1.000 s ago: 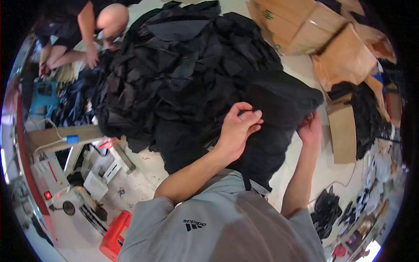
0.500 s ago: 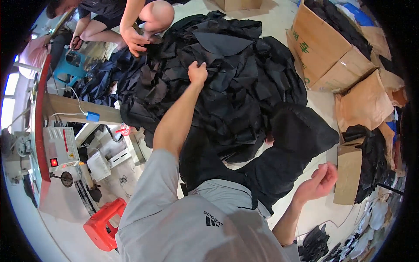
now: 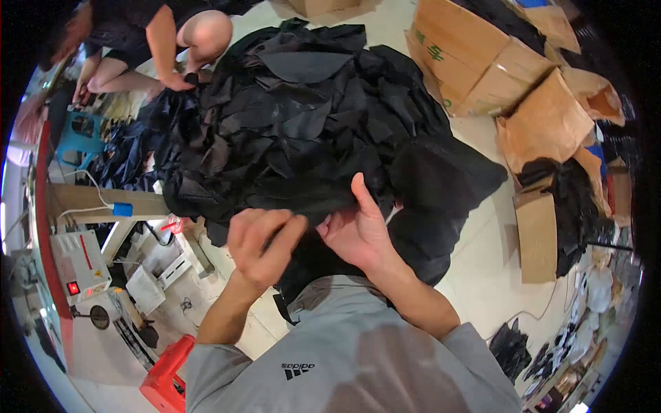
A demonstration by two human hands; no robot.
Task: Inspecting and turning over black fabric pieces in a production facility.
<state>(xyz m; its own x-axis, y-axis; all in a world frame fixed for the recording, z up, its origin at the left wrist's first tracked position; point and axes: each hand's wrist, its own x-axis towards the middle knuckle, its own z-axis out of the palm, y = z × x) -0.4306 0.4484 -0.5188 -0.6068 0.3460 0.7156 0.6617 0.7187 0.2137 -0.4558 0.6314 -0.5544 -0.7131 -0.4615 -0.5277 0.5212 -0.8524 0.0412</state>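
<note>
Near the bottom of the head view, close to the person's chest, the left hand (image 3: 260, 244) is curled shut on the near edge of a black fabric piece (image 3: 323, 206), fingers folded over it. Just to its right, the right hand (image 3: 358, 230) pinches the same edge, thumb raised on top, so the cloth hangs between both grips. Beyond lies the heap of black cut pieces (image 3: 303, 110). Far left, another person's hand (image 3: 177, 81) rests on that heap; cardboard boxes (image 3: 475, 62) stand far right.
</note>
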